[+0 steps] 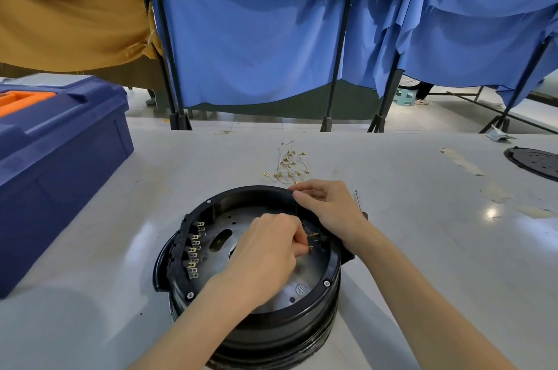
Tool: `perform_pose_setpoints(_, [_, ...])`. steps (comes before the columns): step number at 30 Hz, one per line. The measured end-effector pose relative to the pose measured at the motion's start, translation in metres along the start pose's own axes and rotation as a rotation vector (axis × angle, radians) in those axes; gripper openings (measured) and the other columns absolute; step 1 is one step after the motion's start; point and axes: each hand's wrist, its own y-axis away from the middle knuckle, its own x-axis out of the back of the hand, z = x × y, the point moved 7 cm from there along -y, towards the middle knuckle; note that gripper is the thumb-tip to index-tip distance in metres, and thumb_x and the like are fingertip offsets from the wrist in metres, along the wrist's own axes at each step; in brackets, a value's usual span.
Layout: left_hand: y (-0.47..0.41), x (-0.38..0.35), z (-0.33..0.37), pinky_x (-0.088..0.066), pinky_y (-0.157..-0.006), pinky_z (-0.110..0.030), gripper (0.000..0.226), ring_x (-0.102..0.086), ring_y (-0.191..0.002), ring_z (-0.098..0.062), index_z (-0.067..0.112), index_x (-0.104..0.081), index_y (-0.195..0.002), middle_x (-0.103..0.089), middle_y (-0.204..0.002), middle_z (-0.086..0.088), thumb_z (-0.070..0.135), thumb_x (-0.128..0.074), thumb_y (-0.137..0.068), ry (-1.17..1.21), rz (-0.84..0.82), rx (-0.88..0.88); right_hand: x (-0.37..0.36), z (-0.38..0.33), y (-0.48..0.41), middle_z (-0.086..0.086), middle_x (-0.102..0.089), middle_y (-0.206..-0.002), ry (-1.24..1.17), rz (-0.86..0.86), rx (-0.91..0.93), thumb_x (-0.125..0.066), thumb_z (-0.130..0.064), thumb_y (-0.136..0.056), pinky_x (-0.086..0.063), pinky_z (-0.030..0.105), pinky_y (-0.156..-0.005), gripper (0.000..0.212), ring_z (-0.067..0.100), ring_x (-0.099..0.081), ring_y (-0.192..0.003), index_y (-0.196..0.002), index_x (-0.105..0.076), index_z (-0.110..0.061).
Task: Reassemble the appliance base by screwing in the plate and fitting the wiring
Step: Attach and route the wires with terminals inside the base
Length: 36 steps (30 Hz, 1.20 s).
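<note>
A round black appliance base (273, 330) stands upside down near the table's front edge, with a grey metal plate (290, 288) inside its rim. A row of brass terminals (194, 252) lines the inner left wall. My left hand (265, 255) reaches into the base and pinches a small brass wire connector (311, 248) near the right wall. My right hand (326, 206) grips the far right rim of the base, thumb over the edge. A loose bundle of white wires with brass connectors (288, 165) lies on the table behind the base.
A blue toolbox (57, 164) with an orange handle stands at the left. A thin screwdriver (358, 202) lies just right of my right hand. A black round cover (536, 162) sits at the right edge. Blue and mustard curtains on stands hang behind the table.
</note>
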Motion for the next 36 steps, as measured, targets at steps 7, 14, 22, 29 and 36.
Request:
perform_pose_setpoints(7, [-0.002,-0.002,-0.001,-0.051,-0.081,-0.040,0.004,-0.065,-0.088,-0.020,0.023,-0.067,-0.089,-0.068,-0.092,0.000,0.026,-0.068,-0.087,0.062,0.081,0.011,0.000,0.001,0.002,0.006,-0.075,-0.092,-0.040,0.012,0.001,-0.065,-0.016,-0.092,-0.053,0.016,-0.072,0.012,0.012,-0.070,-0.085,-0.097,-0.076,-0.019])
perform_pose_setpoints(14, [-0.002,-0.005,-0.003,-0.050,-0.084,-0.040,0.004,-0.067,-0.086,-0.021,0.022,-0.067,-0.090,-0.068,-0.094,-0.002,0.025,-0.067,-0.088,0.055,0.076,0.047,-0.001,-0.002,0.003,0.007,-0.075,-0.092,-0.062,0.022,0.016,-0.066,-0.014,-0.091,-0.052,0.012,-0.068,0.014,0.010,-0.069,-0.084,-0.088,-0.075,-0.025])
perform_pose_setpoints(22, [-0.002,-0.005,-0.004,-0.053,-0.082,-0.043,0.004,-0.067,-0.085,-0.025,0.016,-0.069,-0.090,-0.068,-0.092,-0.005,0.019,-0.068,-0.088,0.123,0.079,0.058,-0.001,-0.001,0.002,0.007,-0.075,-0.093,-0.050,0.027,0.009,-0.065,-0.015,-0.091,-0.057,0.020,-0.076,0.012,0.016,-0.071,-0.089,-0.091,-0.075,-0.022])
perform_pose_setpoints(29, [-0.002,-0.004,0.000,-0.051,-0.083,-0.041,0.004,-0.066,-0.086,-0.022,0.020,-0.067,-0.091,-0.068,-0.094,-0.002,0.017,-0.064,-0.090,0.061,0.082,0.046,-0.001,-0.001,0.004,0.004,-0.075,-0.091,-0.043,0.047,0.008,-0.066,-0.015,-0.090,-0.050,0.009,-0.066,0.014,0.008,-0.070,-0.084,-0.088,-0.075,-0.025])
perform_pose_setpoints(36, [-0.002,-0.001,0.005,-0.042,-0.075,-0.030,0.014,-0.059,-0.100,-0.020,0.023,-0.065,-0.099,-0.067,-0.102,0.003,0.013,-0.063,-0.088,-0.098,0.116,0.013,-0.002,-0.002,0.004,0.003,-0.075,-0.088,-0.057,0.047,0.005,-0.066,-0.015,-0.090,-0.046,0.007,-0.060,0.018,-0.001,-0.068,-0.072,-0.083,-0.075,-0.029])
